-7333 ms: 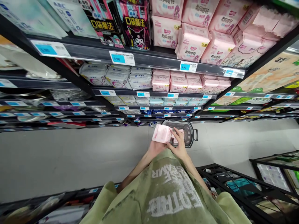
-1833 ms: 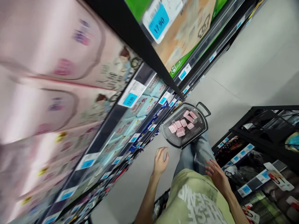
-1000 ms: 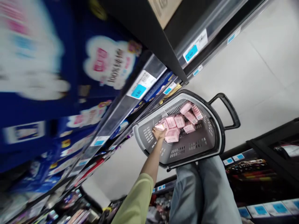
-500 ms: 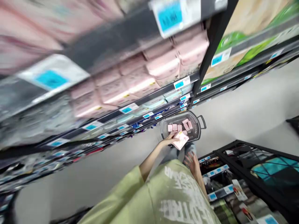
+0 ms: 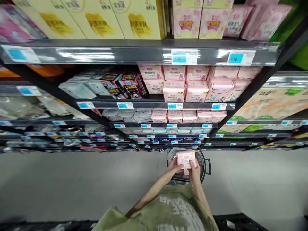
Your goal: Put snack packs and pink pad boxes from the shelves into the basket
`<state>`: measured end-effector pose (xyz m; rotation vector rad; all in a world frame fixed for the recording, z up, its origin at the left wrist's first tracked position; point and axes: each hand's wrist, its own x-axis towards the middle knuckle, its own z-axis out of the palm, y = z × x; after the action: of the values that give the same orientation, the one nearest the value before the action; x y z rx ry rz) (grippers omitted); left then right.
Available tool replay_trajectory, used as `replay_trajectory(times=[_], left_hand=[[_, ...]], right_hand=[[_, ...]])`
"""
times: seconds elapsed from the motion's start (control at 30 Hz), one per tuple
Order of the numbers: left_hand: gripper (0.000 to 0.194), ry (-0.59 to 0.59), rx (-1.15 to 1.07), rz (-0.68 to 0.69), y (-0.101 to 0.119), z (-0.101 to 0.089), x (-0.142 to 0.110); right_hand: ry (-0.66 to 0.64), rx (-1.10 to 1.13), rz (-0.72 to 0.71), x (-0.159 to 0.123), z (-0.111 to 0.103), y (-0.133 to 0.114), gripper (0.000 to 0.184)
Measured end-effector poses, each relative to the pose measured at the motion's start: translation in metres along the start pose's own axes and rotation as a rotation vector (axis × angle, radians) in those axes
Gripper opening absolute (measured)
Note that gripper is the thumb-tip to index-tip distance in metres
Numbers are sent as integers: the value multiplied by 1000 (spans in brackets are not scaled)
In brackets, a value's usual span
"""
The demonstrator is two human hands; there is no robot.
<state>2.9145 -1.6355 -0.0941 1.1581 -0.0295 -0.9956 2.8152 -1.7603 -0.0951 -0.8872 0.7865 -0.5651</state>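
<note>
Between my two hands is a pink tissue pack (image 5: pixel 186 158), held above a dark shopping basket (image 5: pixel 202 175). My left hand (image 5: pixel 173 166) grips its left side, and my right hand (image 5: pixel 194 166) grips its right side. Beneath the pack, part of another pink pack (image 5: pixel 186 172) shows in the basket. My hands and the held pack hide most of what lies inside. The basket's handle (image 5: pixel 209 166) sticks out to the right.
Shelves ahead carry stacked pink packs (image 5: pixel 174 90), yellow boxes (image 5: pixel 137 19) and dark small boxes (image 5: pixel 133 85). A shelf edge with price tags (image 5: pixel 139 56) runs across the view. Large beige-green packs (image 5: pixel 284 99) stand to the right. Grey floor (image 5: pixel 84 183) spreads below the shelves.
My right hand has come up from beside my leg to the pack, which both hands now hold. The view has turned to face the shelves squarely.
</note>
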Motion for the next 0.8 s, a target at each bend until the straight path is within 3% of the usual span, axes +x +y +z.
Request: replay_trajectory(times=[0.13, 0.3, 0.43, 0.8], left_hand=[[67, 124, -16, 177, 13, 32, -8], [60, 235, 129, 319, 30, 54, -6], [67, 284, 99, 315, 20, 63, -6], [71, 258, 16, 276, 0, 84, -20]], right_hand=[[-115, -57, 61, 0, 11, -31, 67], [-215, -19, 114, 1, 5, -55, 57], [-199, -4, 82, 1, -2, -59, 53], [-155, -29, 25, -12, -28, -58, 54]])
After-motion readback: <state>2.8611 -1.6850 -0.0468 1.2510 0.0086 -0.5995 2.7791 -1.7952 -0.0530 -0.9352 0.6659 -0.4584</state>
